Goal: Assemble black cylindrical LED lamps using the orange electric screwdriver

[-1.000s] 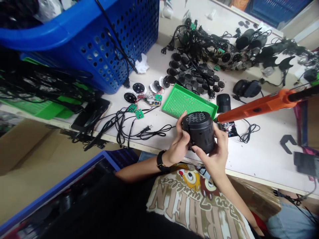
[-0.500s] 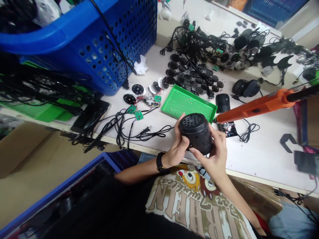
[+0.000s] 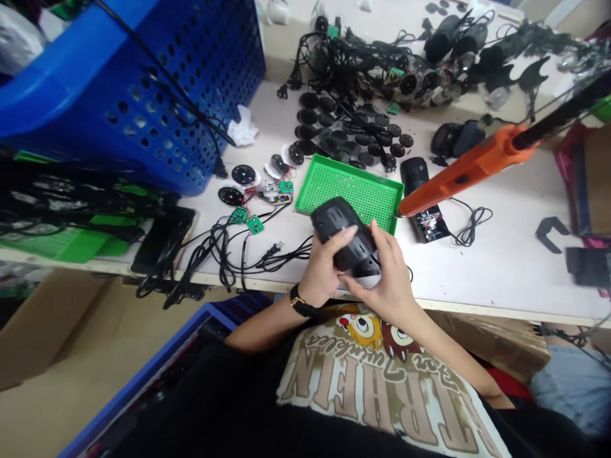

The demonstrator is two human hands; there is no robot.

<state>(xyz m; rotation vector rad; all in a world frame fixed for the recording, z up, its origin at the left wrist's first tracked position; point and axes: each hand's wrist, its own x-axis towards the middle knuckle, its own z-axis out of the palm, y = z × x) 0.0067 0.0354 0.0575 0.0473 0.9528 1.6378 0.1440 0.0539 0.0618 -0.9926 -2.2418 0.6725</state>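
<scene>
The left hand point(image 3: 324, 273), with a black wristwatch point(image 3: 298, 299) on its wrist, is curling around a black cylindrical lamp housing point(image 3: 340, 229), while the right hand point(image 3: 386, 283) is gripping the same housing from the other side, its fingers point(image 3: 379, 238) pressing against the casing. Neither hand is open; both are wrapped closely, holding the housing tilted above the front edge of a white work table point(image 3: 501, 273).

In the head view, the housing is overlapping the near edge of a green perforated tray point(image 3: 356, 187), though whether they are touching is hard to tell. An orange tubular tool point(image 3: 463, 168) is pointing toward the tray's right corner, its tip just above a small wired circuit board point(image 3: 429, 224). To the left, a black power cord with a two-pin plug point(image 3: 274, 250) is sprawling beside two green circuit boards point(image 3: 254, 224). Black plastic discs point(image 3: 329, 137) are spreading across the table behind the tray, below a tangle of black cables point(image 3: 363, 70). A blue perforated plastic basket point(image 3: 143, 95) is standing at the upper left.
</scene>
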